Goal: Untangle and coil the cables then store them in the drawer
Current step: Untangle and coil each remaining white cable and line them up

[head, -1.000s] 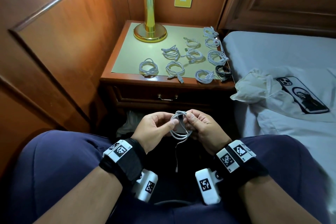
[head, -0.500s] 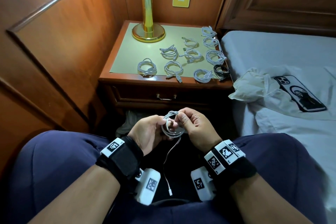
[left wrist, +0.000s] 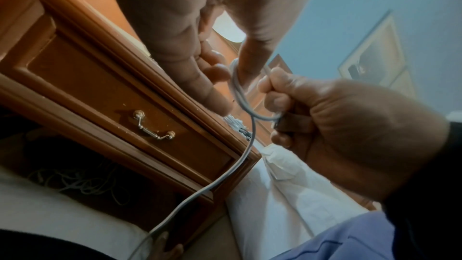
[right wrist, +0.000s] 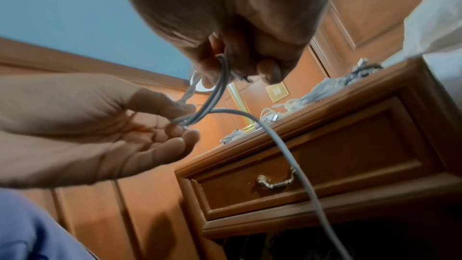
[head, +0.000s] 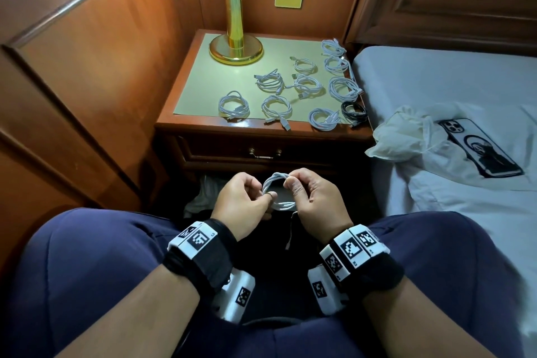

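Wood-panelled corner; bench (head: 203, 90) carries many finished coils (head: 234, 104), drawer (head: 261, 152) closed. We are mid-coiling: left hand (head: 241, 206) and right hand (head: 316, 203) both pinch the white cable (head: 276, 183) over the lap, tail hanging. Next: wrap the tail in, keeping the loops pinched.

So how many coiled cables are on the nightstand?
10 on the nightstand: three white coils at the front, a black coil front right, three white up the right edge, three white mid-top.

brass lamp (head: 236, 46), phone (head: 481, 147), white cloth (head: 406, 136)
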